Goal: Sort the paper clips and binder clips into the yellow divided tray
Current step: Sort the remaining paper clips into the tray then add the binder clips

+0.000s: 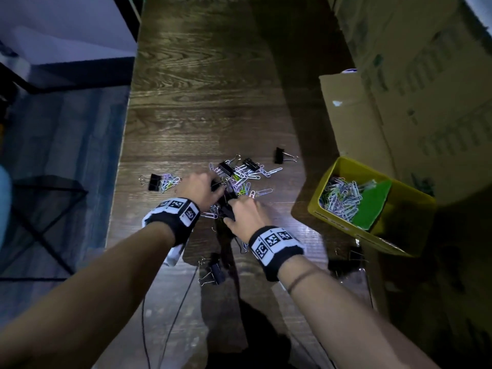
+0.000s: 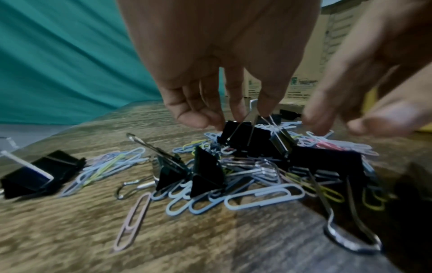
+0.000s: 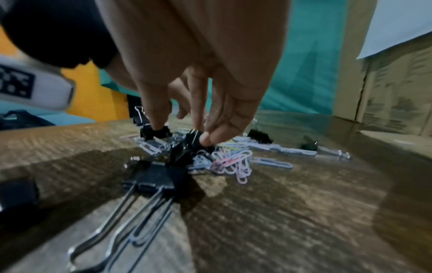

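Clip pile on table, tray at right.

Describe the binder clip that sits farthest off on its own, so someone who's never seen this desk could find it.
Start at the yellow tray on the right of the wooden table, then look left and farther away, past the clip pile. The lone binder clip lies apart from the heap, touching no paper clips, its wire handles pointing right.

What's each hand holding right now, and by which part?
Left hand pinches a black binder clip by its wire handle. Right hand pinches another binder clip by its body.
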The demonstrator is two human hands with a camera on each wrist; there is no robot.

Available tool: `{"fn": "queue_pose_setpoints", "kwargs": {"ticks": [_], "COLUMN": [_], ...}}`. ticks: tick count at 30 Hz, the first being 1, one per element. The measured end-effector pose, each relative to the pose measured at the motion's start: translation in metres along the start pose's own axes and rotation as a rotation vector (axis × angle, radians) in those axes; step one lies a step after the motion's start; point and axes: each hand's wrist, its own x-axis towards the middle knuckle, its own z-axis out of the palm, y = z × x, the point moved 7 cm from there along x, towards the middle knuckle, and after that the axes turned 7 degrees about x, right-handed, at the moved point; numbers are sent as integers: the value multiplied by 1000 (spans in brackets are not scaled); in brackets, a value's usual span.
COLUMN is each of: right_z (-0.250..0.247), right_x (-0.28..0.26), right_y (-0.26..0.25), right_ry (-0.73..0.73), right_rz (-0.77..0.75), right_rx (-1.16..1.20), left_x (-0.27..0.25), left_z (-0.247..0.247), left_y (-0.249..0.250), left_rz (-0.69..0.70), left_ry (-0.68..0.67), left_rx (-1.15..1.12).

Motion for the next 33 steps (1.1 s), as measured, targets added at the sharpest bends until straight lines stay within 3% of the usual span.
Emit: {"fn": "queue_pose_setpoints", "kwargs": {"ticks": [9, 13, 19, 22, 25, 30, 33], "right_z": [14, 11, -10, -23, -26, -21, -21], "right_x": [13, 9, -23, -49, -74, -87, -85], "right_y": [9, 18, 46, 77, 107, 138, 139], "right_ry": [75, 101, 277, 437, 483, 490, 414], "right_rz": [45, 82, 109, 181, 238, 287, 236], "right_rx": [48, 198, 459, 481, 403, 326, 354], "left_x": [-3, -5, -23, -47, -70, -86, -88], "left_z": [3, 1, -19, -17, 5, 30, 25], "left_y": [6, 0, -23, -30, -40, -59, -63], "left_rz": [142, 169, 198, 367, 461, 393, 297], "left_ry": [-38, -67, 66, 73, 16, -56, -84], "left_rx": [57, -101, -295, -210, -19, 44, 65]}}
